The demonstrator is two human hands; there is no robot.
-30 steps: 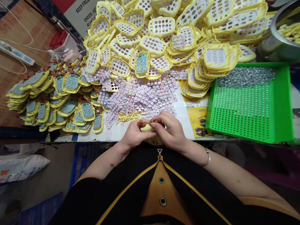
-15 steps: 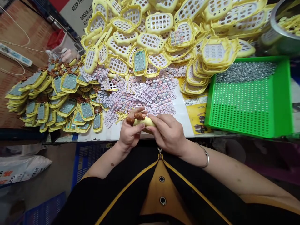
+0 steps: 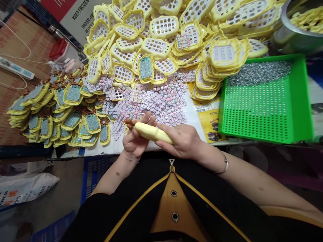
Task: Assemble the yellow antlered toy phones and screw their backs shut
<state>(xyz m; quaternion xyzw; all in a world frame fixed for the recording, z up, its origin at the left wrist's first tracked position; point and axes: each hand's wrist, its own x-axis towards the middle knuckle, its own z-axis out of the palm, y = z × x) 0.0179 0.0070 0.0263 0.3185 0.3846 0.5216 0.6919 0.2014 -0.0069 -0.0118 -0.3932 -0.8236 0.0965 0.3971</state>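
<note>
Between my hands, over the table's front edge, is a yellow plastic toy phone casing (image 3: 153, 132) with brown knobbed parts (image 3: 130, 123) at its left end. It is seen edge-on, so its keypad face is hidden. My right hand (image 3: 183, 138) grips the right end, thumb below and fingers above. My left hand (image 3: 136, 143) is closed about the left end near the brown parts, its fingertips partly behind the casing. Just beyond lies a heap of white and pastel button sheets (image 3: 156, 101).
Yellow front shells (image 3: 164, 26) with white keypad panels pile up at the back. Casings with green circuit boards (image 3: 73, 93) are stacked at left. A green perforated tray (image 3: 254, 124) of small metal screws stands at right, beside a metal bowl (image 3: 285, 37) of yellow pieces.
The casing has turned from nearly end-on to lengthwise, showing more of its yellow side. My left hand has shifted slightly left and its grip has loosened; the view has tilted a little.
</note>
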